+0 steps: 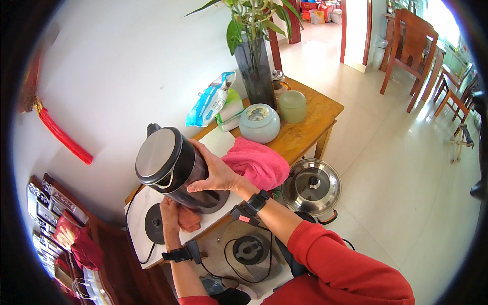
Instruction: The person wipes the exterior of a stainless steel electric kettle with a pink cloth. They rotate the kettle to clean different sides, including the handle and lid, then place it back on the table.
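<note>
An electric kettle (190, 190) with a dark body and a silver lid leans over a white marble-look slab, its spout towards me. My right hand (217, 171) grips the kettle's side, thumb in front. Low against the body, my left hand (169, 213) holds an orange-red cloth (189, 220), with part of its fingers hidden. The round black kettle base (154, 223) lies beside my left wrist, its cord trailing over the slab (137, 217). Right behind my right wrist is a bunched pink towel (259, 162).
On the wooden table (320, 110) stand a pale blue ceramic jar (260, 124), a green lidded jar (292, 106), a tall plant vase (254, 72) and packs of wipes (213, 100). A lidded steel pan (312, 187) sits lower right. Cables hang from my wrist straps.
</note>
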{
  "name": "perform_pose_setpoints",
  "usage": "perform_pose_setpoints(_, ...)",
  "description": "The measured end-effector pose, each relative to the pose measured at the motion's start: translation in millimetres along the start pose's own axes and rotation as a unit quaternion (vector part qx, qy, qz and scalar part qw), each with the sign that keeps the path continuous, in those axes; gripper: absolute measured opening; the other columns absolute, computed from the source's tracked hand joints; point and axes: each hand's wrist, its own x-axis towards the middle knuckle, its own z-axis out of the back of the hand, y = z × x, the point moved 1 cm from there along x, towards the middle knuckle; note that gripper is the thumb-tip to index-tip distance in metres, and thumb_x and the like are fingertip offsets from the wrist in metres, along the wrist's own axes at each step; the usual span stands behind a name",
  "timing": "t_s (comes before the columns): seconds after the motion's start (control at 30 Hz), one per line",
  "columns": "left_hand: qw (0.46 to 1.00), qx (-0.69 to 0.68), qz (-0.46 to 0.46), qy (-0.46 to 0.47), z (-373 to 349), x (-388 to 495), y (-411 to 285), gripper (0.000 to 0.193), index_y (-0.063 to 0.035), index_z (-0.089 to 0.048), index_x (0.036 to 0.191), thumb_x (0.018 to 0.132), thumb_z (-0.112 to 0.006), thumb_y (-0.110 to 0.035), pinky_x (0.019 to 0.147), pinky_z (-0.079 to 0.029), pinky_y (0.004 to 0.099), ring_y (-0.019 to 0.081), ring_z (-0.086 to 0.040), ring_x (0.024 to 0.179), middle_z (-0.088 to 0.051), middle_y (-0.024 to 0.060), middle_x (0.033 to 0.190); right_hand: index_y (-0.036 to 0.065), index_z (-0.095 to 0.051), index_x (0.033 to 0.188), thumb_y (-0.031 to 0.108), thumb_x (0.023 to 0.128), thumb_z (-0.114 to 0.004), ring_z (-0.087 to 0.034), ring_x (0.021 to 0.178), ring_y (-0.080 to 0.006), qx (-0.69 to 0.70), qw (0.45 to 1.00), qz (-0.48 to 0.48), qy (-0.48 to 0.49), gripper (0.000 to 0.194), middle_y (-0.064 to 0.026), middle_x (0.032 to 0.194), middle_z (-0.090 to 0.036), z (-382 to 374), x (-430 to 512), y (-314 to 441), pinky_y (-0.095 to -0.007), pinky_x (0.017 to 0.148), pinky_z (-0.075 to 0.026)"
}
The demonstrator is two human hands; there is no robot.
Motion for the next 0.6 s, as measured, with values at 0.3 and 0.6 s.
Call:
perform_pose_setpoints(0.3, 0.987, -0.138, -0.085, 0.011, 35, 25, -53, 0.031, -0.0034, -0.061, 0.116, 0.095, -0.066, -0.025, 0.082, -0.053, 0.029, 0.0144, -0.064, 0.093, -0.068, 0.0046, 0.109, 0.001, -0.024, 0.153, 0.043, 0.063, -0.093, -0.04, 0.138, -0.0293, -0.022, 1.0, -0.003, 0.004, 0.121, -0.018, 0.147, -0.042, 2, -2, -3, -0.0371, 0.117, -0.03)
perform_pose_setpoints(0.6, 0.998, 0.037, -0.027, 0.033, 20, 26, 29, 0.041, 0.0009, -0.065, 0.12, 0.099, -0.056, -0.034, 0.083, -0.052, 0.0338, 0.0169, -0.062, 0.097, -0.068, 0.0088, 0.114, -0.002, -0.023, 0.153, 0.047, 0.063, -0.091, -0.038, 0.14, -0.0331, -0.039, 0.999, -0.011, 0.003, 0.124, -0.022, 0.148, -0.041, 2, -2, -5, -0.0393, 0.118, -0.028)
